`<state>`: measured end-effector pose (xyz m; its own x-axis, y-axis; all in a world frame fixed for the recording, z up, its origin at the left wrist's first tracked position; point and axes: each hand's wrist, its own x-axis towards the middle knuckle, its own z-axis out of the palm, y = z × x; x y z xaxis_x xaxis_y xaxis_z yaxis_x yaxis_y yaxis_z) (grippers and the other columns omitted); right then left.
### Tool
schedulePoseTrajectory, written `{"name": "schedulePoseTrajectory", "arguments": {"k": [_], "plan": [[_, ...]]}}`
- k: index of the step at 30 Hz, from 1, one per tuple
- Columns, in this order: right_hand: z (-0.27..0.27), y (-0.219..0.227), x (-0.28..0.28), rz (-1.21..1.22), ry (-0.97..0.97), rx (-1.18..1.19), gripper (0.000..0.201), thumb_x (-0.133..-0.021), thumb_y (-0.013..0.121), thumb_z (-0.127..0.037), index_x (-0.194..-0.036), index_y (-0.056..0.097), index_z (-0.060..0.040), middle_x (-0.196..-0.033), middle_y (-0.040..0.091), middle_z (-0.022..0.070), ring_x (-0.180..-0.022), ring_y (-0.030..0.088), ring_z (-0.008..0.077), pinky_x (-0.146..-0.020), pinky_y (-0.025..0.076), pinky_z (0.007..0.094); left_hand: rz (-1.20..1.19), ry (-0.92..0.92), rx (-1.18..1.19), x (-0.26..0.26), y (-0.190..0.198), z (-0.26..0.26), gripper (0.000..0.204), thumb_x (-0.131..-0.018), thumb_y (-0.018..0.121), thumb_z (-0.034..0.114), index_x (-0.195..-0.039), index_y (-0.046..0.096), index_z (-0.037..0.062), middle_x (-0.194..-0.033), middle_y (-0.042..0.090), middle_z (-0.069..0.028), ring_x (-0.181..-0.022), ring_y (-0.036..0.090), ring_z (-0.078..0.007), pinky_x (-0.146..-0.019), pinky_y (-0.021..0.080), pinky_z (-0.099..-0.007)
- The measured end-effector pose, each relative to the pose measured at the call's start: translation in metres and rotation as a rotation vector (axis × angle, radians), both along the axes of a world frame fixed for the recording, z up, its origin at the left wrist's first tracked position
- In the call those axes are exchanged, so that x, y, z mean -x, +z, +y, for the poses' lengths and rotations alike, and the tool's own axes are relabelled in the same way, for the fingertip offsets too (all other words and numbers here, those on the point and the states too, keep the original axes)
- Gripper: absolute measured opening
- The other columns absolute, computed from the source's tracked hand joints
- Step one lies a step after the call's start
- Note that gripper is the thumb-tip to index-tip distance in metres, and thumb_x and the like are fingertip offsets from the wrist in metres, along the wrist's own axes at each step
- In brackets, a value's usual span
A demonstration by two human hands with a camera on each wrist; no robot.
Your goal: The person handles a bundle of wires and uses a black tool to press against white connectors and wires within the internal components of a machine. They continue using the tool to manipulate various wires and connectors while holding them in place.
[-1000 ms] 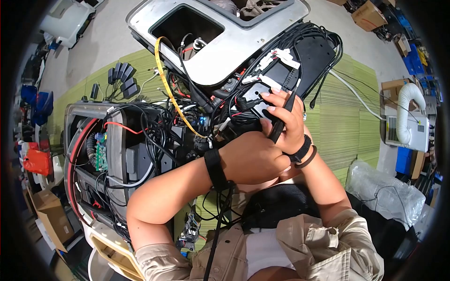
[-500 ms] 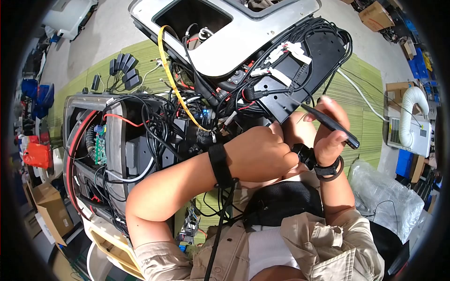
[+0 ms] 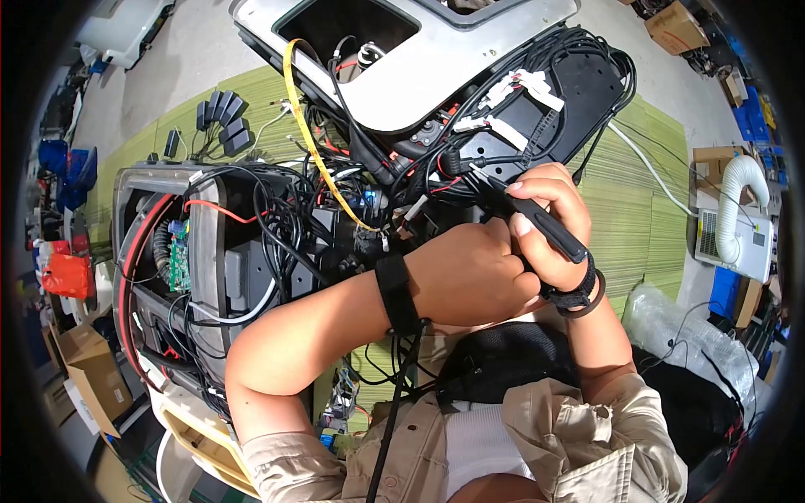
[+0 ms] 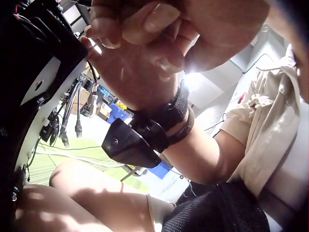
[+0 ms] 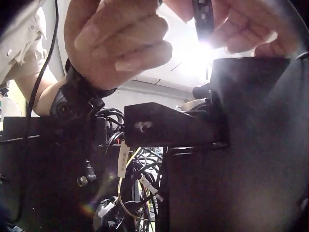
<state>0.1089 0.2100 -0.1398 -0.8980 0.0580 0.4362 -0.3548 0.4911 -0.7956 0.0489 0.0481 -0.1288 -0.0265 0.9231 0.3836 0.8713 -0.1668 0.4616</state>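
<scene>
In the head view, my right hand [image 3: 549, 222] grips a slim black tool [image 3: 549, 229] with a thin, pale tip. The tool slants up and left toward a bundle of black cables beside a black perforated plate [image 3: 495, 151]. Its dark, slotted shaft [image 5: 203, 17] also shows between fingers in the right wrist view. Close against the right hand is my left hand [image 3: 470, 275], back upward. Its curled fingers [image 5: 120, 41] show in the right wrist view; I cannot tell whether they pinch anything. The right hand's wrist carries a black strap and camera [image 4: 133, 140].
An open grey housing [image 3: 210, 251] full of cables and a green circuit board stands at left. Behind is a white-topped frame [image 3: 402, 80]. A yellow strip [image 3: 314, 151] arches over the wiring. Black blocks [image 3: 225, 117] lie on the green mat [image 3: 646, 201]; bubble wrap [image 3: 688, 335] lies at right.
My right hand moved out to the right with the black tool, then came back in beside the left hand, tool tip over the cables. The left hand stays nearly in place.
</scene>
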Motion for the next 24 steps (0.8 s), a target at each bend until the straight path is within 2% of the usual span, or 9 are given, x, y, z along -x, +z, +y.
{"name": "schedulePoseTrajectory", "arguments": {"k": [10,18,24], "plan": [[0.0032,-0.0041,-0.0016,0.032,-0.016,0.046,0.029,-0.068,0.060,-0.006,-0.096,0.061,-0.0023,-0.091,0.058,0.0108,-0.086,0.055,0.0261,-0.080,0.043,0.0364,-0.003,-0.006,-0.003,0.0009,0.0002,0.0007,0.023,-0.074,0.066,0.021,-0.058,0.054,0.0102,-0.057,0.051,-0.0030,-0.053,0.056,-0.0192,-0.050,0.047,-0.0306],[0.0040,-0.0060,-0.0008,0.058,0.005,-0.021,0.030,-0.066,0.060,-0.006,-0.096,0.060,-0.0027,-0.089,0.056,0.0114,-0.085,0.054,0.0270,-0.080,0.043,0.0369,-0.008,0.010,-0.053,-0.0002,-0.0003,0.0008,0.022,-0.073,0.066,0.020,-0.058,0.053,0.0107,-0.058,0.050,-0.0025,-0.053,0.056,-0.0182,-0.049,0.047,-0.0299],[0.0016,-0.0029,-0.0003,0.075,0.014,-0.060,0.032,-0.063,0.061,-0.001,-0.095,0.060,-0.0037,-0.086,0.055,0.0105,-0.081,0.054,0.0274,-0.075,0.044,0.0367,0.040,0.020,-0.069,0.0001,-0.0018,0.0003,0.020,-0.073,0.066,0.020,-0.060,0.053,0.0121,-0.060,0.049,-0.0006,-0.054,0.055,-0.0163,-0.048,0.045,-0.0289]]}}
